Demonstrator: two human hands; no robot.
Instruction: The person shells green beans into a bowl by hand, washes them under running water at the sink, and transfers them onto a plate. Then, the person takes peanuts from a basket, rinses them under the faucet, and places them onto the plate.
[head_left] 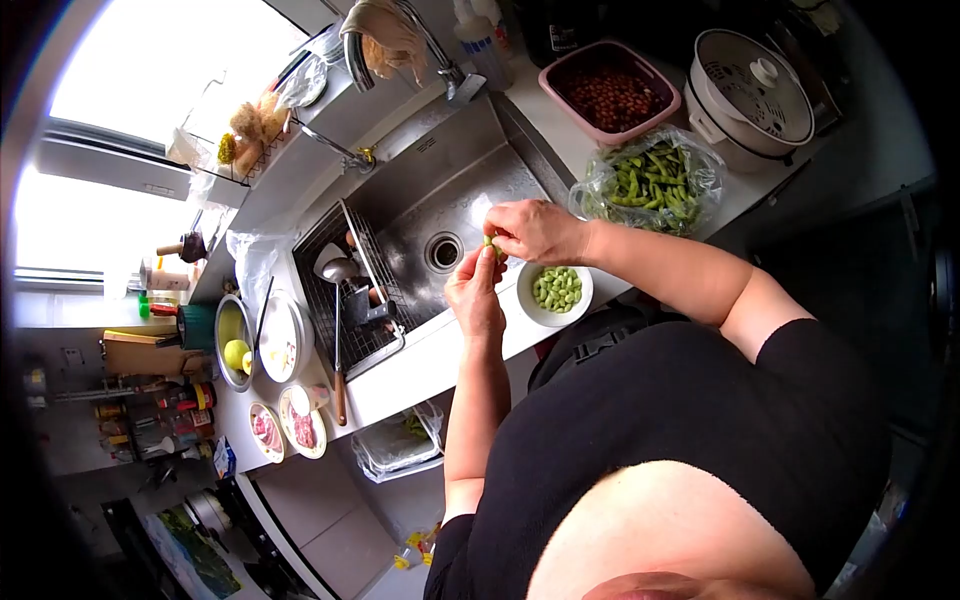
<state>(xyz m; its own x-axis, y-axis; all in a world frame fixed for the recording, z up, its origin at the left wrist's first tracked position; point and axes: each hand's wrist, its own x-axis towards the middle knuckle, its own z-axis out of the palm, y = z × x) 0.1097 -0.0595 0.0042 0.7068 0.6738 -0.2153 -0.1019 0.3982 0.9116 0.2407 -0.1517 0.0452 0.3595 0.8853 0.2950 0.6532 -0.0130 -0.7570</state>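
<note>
Over the near edge of the sink (480, 178), my two hands meet at a small green bean pod (489, 241). My left hand (474, 292) pinches it from below between thumb and fingers. Bent fingers of my right hand (540, 231) close on its upper end, covering much of it. Just beside my hands, a white bowl (586, 303) on the counter edge holds shelled green beans (556, 289). Beyond my right wrist lies a clear plastic bag (708, 178) full of green pods (650, 185).
A pink basin (548, 82) of reddish-brown round items and a lidded white pot (715, 128) stand at the right. A wire rack (365, 240) with utensils spans the sink's left side. Farther left are a metal bowl (227, 312) with yellow-green fruit and plates of meat (304, 428).
</note>
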